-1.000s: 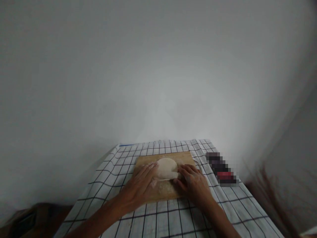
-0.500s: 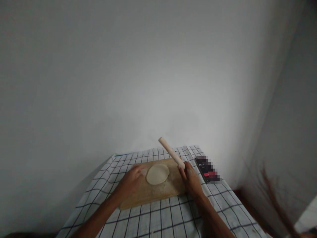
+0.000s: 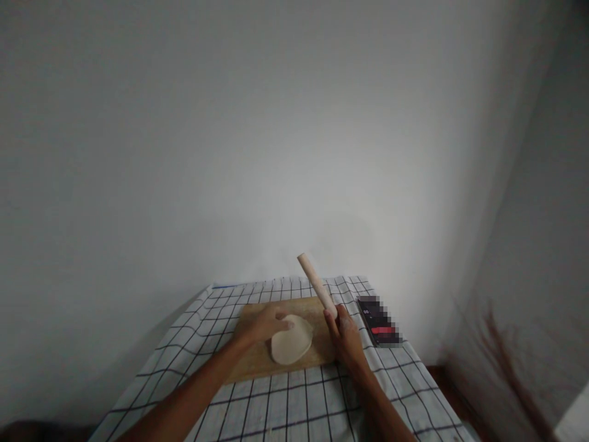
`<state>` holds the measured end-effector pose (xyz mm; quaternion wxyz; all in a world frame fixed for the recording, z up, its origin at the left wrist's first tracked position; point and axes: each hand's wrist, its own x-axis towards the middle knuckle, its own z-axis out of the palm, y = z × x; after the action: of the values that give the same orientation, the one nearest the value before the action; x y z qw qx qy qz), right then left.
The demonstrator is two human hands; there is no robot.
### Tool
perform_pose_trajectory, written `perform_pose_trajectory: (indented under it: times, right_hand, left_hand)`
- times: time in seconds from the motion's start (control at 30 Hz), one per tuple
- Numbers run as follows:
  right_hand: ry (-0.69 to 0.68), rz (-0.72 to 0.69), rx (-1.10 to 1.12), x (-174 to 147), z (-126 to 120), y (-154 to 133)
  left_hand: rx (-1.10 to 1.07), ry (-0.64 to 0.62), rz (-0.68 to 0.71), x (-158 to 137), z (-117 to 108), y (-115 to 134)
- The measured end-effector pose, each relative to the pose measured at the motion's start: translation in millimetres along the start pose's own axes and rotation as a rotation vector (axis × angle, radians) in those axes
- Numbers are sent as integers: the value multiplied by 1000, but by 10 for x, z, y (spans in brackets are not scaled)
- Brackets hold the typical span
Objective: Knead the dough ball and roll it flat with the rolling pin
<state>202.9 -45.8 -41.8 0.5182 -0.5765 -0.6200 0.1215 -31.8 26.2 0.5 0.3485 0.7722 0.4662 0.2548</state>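
Observation:
A thin, pale, roughly round sheet of dough (image 3: 293, 345) is over the wooden board (image 3: 252, 370). My left hand (image 3: 269, 324) has its fingers closed on the dough's upper left edge, the thumb lying over its top. A dark shadow along the dough's left side suggests that this edge is off the board. In my right hand (image 3: 346, 334), at the board's right side, is a wooden rolling pin (image 3: 316, 283). I grip it by its lower end, and it tilts up and to the left, clear of the dough.
A black-and-white checked cloth (image 3: 294, 405) covers the table under the board. To the right of my right hand lies a dark phone (image 3: 377, 322) with a partly blurred screen. Behind the table rises a pale wall (image 3: 276, 153). Dry brown twigs (image 3: 510, 374) stand at the lower right.
My left hand has moved right from beside the dough and taken hold of its edge. The dough has turned and shifted slightly towards me. My right hand still holds the rolling pin, now a little steeper.

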Motion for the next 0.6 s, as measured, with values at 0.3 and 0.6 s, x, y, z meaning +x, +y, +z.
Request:
perform_pose_trajectory:
  times: [0.3, 0.6]
  right_hand:
    - [23, 22, 92, -2, -19, -56]
    - [12, 106, 210, 8, -21, -67]
  left_hand:
    - [-155, 136, -32, -257, -158, -66]
    - [54, 528, 163, -352, -876, 840]
